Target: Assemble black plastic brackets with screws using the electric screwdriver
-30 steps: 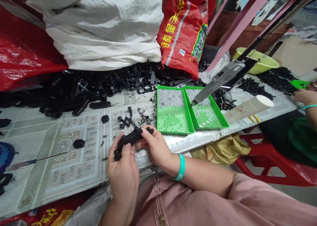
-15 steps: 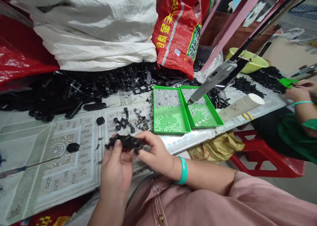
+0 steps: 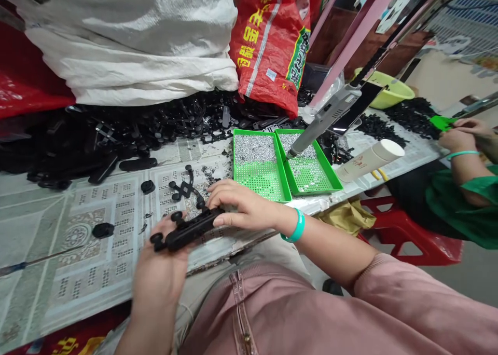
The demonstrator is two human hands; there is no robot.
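Observation:
Both my hands are closed on a long black plastic bracket point(image 3: 192, 231) with round-ended arms, held tilted above the table's front edge. My left hand point(image 3: 159, 274) supports it from below at its left end, with most fingers hidden behind it. At the right end, the fingers and thumb of my right hand point(image 3: 245, 204) grip it. Just behind, a black X-shaped linkage with round ends point(image 3: 183, 190) lies on the table. To the left are two black round knobs, one farther back point(image 3: 148, 187) and one nearer point(image 3: 103, 230).
Two green trays, left point(image 3: 257, 176) and right point(image 3: 309, 178), hold small silvery pieces; a grey electric screwdriver point(image 3: 330, 113) hangs over them. A white bottle point(image 3: 371, 160) lies to the right. Black parts point(image 3: 175, 117) heap before white sacks point(image 3: 155, 43). A co-worker's hands point(image 3: 462, 137) are far right.
The bracket has turned and come slightly lower and left, now showing its long body. My right hand has shifted over its right end. The whole view has moved slightly.

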